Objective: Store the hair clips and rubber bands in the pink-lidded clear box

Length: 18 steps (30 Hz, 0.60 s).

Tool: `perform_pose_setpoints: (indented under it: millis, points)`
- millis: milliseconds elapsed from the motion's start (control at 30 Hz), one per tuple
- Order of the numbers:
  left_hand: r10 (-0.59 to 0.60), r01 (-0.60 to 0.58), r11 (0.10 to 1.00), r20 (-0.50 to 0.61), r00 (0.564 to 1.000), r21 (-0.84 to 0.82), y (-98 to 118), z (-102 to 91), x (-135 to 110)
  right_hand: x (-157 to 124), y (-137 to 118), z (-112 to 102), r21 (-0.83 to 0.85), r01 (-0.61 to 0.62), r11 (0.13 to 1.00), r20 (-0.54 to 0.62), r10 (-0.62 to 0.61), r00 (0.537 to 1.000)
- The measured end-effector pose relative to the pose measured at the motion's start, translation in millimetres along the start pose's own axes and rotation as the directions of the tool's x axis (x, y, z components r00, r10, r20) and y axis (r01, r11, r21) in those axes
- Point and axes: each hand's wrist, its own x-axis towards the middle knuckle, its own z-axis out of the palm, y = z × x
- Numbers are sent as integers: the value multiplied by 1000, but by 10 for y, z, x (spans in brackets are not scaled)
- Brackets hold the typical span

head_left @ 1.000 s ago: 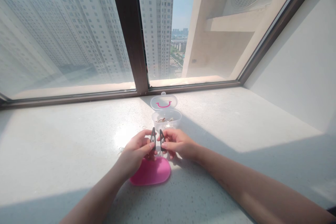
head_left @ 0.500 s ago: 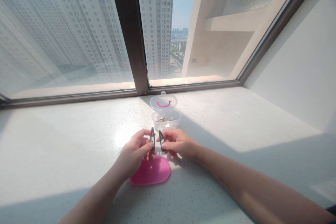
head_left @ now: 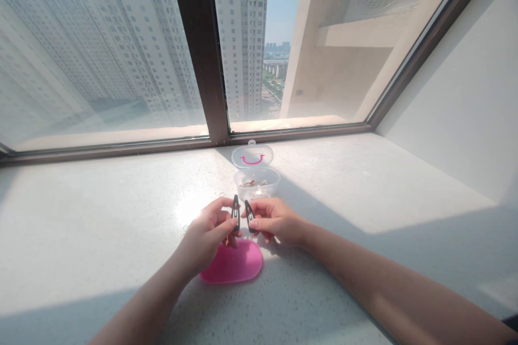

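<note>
My left hand (head_left: 208, 234) pinches a dark snap hair clip (head_left: 235, 212) and holds it upright. My right hand (head_left: 275, 220) pinches a second dark hair clip (head_left: 249, 214), tilted slightly left, close beside the first. Both clips are held above a flat pink oval case (head_left: 232, 263) lying on the pale stone sill (head_left: 101, 226). Just beyond my fingers stands a small clear plastic box (head_left: 257, 181) with small items inside; its hinged lid (head_left: 252, 156), marked with a pink curve, is flipped open toward the window.
A dark window frame (head_left: 202, 54) runs along the back of the sill, with tall buildings behind the glass. A white wall (head_left: 457, 97) closes the right side. A few small clear loops (head_left: 185, 229) lie on the sill left of my hands.
The clip in my right hand has tilted a little to the left. Both hands stay in nearly the same place.
</note>
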Motion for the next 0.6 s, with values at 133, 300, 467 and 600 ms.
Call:
perform_pose_setpoints:
  millis: [133, 300, 467, 600]
  points:
    - [16, -16, 1000, 9, 1000, -15, -18, -14, 4, -4, -20, 10, 1, -10, 1000, 1, 10, 1000]
    - [21, -21, 1000, 11, 1000, -23, -11, -3, 15, -2, -12, 10, -6, -11, 1000, 2, 11, 1000]
    - [23, -22, 1000, 26, 999, -18, -1, 17, 11, 5, 8, 15, -24, -2, 1000, 4, 2, 1000]
    - [14, -14, 1000, 2, 1000, -19, 6, 25, 10, 4, 14, 15, -19, 3, 1000, -10, -3, 1000]
